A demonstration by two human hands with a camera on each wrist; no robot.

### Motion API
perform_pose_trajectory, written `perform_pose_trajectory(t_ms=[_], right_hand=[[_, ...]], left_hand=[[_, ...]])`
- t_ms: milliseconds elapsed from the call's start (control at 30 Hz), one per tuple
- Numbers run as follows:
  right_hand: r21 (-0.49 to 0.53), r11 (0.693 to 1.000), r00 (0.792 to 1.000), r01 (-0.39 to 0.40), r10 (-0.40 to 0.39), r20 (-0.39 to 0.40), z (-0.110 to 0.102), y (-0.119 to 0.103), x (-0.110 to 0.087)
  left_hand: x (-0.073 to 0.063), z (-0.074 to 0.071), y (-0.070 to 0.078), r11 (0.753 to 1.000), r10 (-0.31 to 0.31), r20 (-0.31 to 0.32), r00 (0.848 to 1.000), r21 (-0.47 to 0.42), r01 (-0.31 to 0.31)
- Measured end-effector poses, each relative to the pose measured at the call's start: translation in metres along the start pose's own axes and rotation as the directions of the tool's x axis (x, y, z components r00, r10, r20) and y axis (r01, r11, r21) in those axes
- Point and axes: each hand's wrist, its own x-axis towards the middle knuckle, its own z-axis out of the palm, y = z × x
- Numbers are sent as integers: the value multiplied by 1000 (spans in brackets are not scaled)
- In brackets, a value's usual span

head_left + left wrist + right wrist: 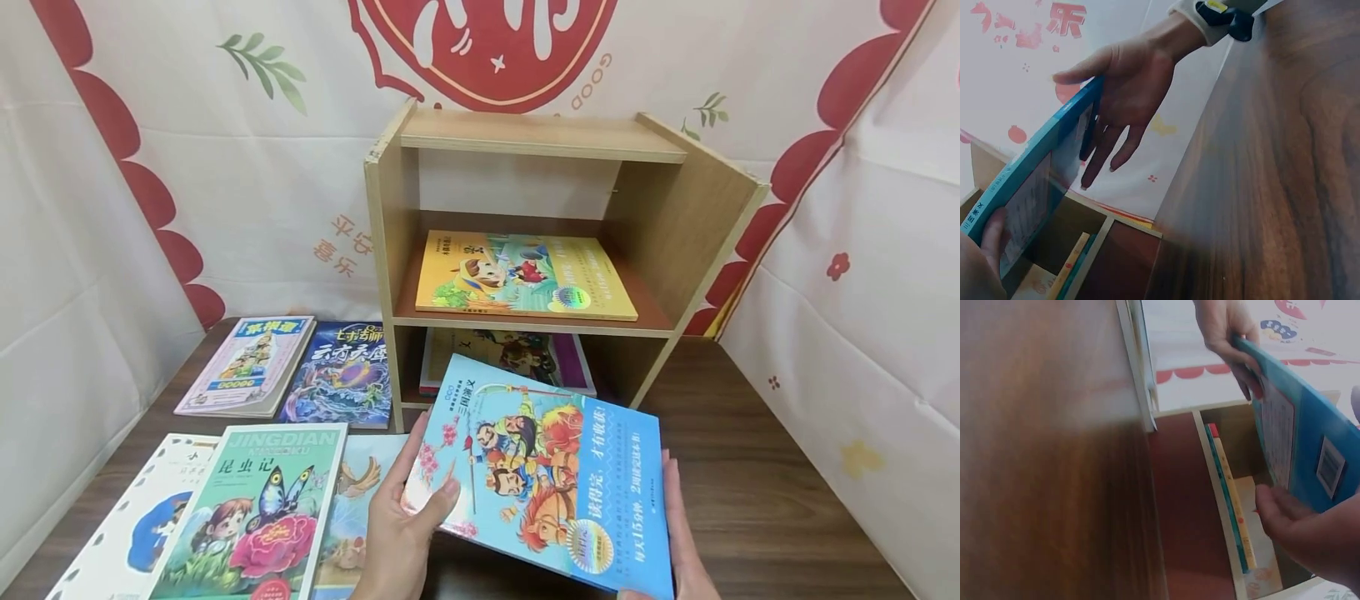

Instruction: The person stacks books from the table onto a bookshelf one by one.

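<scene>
A blue picture book (pixel 540 483) with horse riders on its cover is held tilted in front of the small wooden shelf. My left hand (pixel 405 542) grips its left side, thumb on the front cover and fingers underneath. Along the right edge lies my right hand (pixel 684 542), its fingers fairly straight; in the left wrist view that hand (pixel 1138 81) supports the edge against the palm, fingers extended behind the book. On the shelf's middle board rests a yellow book (pixel 517 275). Another book (pixel 525 358) lies in the lower compartment, partly hidden by the blue one.
Left of the wooden shelf (pixel 705 225) lie a pink book (pixel 251 367) and a dark blue book (pixel 341 375). Nearer, a green insect book (pixel 255 517) overlaps a white book (pixel 150 508) and a pale blue book (pixel 360 483). Printed cloth (pixel 262 183) hangs behind the table.
</scene>
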Motion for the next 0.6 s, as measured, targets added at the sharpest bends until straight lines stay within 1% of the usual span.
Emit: perform_pose_trajectory(t_ms=[67,133,200,233,300,333,433,500,567,600], right_hand=[[-52,995,996,90,-89,8,0,-6,2],[-109,987,993,115,-116,-8,1,-13,2],[-161,980,992,119,-124,-20,1,-20,1],[-172,974,988,148,-152,-10,1,-22,1],[-199,958,978,206,-207,16,-1,-26,1],[-205,946,967,253,-250,39,-2,-28,1],[-198,925,946,325,-314,83,-7,-34,5],[-207,930,953,303,-295,71,-8,-42,8],[-193,950,969,245,-240,50,-10,-51,11],[-196,959,979,205,-203,27,-10,-55,13]], left_hand=[[-3,1,2,1000,-5,2,1000,-8,5],[-7,2,4,1000,-11,8,1000,-22,12],[-12,4,6,1000,-21,12,1000,-19,22],[-14,4,8,1000,-25,14,1000,-15,25],[-18,5,10,1000,-26,10,1000,1,26],[-20,5,12,1000,-21,15,1000,6,21],[-24,6,17,999,17,42,999,27,-18],[-25,6,21,999,43,76,996,27,-45],[-25,7,26,998,55,115,992,16,-58],[-25,7,30,998,52,133,990,11,-54]])
